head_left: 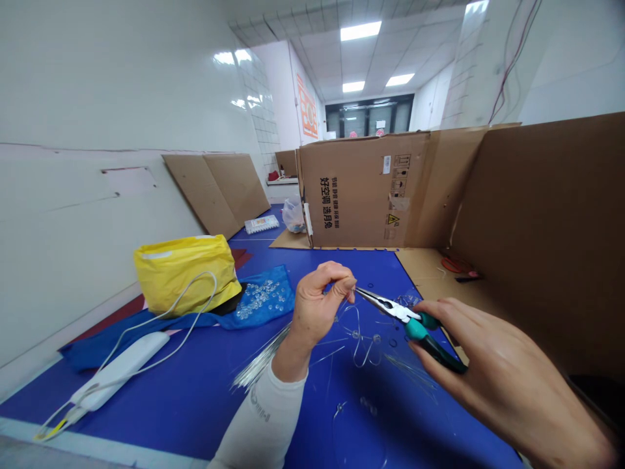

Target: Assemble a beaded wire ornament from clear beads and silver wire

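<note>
My left hand [319, 299] is closed in a pinch on a thin bent wire piece [361, 355], which seems to hang in loops below the fingertips with clear beads on it. My right hand [498, 358] is wrapped round the green and black handles of long-nose pliers [398, 312]. The tips of the pliers meet the wire at my left fingertips; whether the jaws grip it is too small to tell. A bundle of straight wires [258, 361] lies beneath my left forearm, and more loose wires [413, 371] lie under the pliers.
Clear beads [261, 296] lie on a blue cloth [286, 277] beside a yellow bag [185, 273]. A white power strip [122, 368] with its cord is at the left. Cardboard boxes [361, 195] wall off the back and right; red-handled scissors [456, 264] lie by them.
</note>
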Action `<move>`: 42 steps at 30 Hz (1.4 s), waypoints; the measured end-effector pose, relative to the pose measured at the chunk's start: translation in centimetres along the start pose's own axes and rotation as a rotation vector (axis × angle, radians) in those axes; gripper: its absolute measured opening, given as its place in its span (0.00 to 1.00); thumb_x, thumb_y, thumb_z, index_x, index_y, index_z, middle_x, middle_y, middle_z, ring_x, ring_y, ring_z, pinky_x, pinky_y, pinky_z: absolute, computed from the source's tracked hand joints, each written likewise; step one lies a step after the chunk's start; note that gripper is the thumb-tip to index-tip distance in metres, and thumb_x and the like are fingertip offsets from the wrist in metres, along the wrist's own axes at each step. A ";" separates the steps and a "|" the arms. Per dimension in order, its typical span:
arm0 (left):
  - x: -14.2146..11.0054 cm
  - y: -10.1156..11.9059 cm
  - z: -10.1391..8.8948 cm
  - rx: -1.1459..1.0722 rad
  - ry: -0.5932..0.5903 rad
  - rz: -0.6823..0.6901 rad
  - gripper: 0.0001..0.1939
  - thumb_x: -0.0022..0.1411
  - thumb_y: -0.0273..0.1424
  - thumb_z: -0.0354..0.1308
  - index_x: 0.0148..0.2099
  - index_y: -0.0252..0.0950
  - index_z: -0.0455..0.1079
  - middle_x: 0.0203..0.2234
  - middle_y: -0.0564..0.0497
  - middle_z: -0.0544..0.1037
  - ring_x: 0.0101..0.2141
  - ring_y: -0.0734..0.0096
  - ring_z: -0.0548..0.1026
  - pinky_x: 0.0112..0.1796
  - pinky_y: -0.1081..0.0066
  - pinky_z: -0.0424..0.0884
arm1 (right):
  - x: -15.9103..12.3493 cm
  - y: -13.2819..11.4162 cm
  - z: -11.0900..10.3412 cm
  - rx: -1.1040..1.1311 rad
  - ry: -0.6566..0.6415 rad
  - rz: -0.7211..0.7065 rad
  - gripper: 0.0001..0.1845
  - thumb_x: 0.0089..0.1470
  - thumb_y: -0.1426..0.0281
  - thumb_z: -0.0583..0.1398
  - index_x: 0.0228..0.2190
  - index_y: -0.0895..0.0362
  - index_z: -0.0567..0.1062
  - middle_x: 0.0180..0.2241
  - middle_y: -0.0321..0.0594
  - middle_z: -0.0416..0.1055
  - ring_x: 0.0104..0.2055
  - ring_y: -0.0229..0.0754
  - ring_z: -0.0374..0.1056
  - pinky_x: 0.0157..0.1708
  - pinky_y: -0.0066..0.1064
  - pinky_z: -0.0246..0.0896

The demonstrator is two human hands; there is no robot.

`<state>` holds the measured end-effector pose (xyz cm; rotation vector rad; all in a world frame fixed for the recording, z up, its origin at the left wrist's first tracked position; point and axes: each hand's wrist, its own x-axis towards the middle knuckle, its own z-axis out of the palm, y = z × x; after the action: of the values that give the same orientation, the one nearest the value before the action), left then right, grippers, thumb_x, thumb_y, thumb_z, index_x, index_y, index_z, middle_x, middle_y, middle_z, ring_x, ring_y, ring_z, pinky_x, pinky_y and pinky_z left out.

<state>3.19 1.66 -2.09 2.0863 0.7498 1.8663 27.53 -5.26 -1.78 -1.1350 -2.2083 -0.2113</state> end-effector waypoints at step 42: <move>-0.6 -0.1 1.1 -0.314 0.078 -0.373 0.17 0.64 0.46 0.67 0.34 0.37 0.75 0.21 0.56 0.75 0.23 0.77 0.73 0.27 0.75 0.70 | 1.3 2.7 0.3 0.429 -0.063 0.340 0.25 0.56 0.49 0.65 0.49 0.50 0.80 0.44 0.42 0.82 0.43 0.53 0.79 0.39 0.40 0.74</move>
<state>4.19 1.58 -2.83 1.5698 0.7461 1.7330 28.90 -2.62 -1.64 -1.2507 -1.9425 0.4263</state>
